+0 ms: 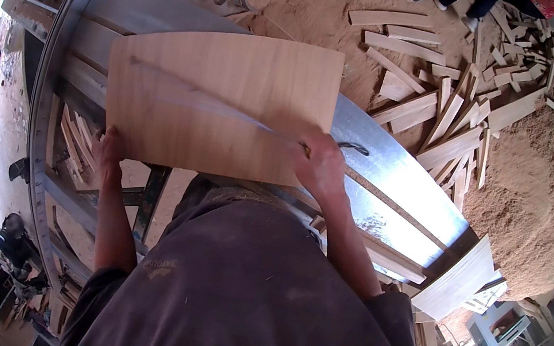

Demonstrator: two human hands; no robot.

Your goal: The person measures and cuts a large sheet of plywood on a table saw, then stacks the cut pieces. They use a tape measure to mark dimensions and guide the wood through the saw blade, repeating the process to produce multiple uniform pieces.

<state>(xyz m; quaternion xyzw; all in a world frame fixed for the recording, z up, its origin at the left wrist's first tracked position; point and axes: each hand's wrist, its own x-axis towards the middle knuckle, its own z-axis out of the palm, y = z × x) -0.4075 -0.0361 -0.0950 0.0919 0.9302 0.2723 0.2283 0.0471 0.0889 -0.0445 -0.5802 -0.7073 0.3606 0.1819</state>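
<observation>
A broad pale wooden board [230, 102] with a curved far edge lies over the metal machine table [386, 185]. My left hand [109, 145] grips the board at its near left corner, with some fingers hidden by the edge. Closed near the board's right edge, my right hand [319, 162] holds what looks like a tape measure, its body hidden in the fist. The thin blade [229, 110] slants leftward over the board, blurred by motion. A dark cord loop [354, 147] sticks out beside this hand.
Wood offcuts [450, 115] lie heaped at the far right, next to a large sawdust pile [539, 197]. A metal rail [45, 102] runs along the left. Another person's feet [461, 9] show at the top. A pale wood piece [454, 282] rests by the table's right end.
</observation>
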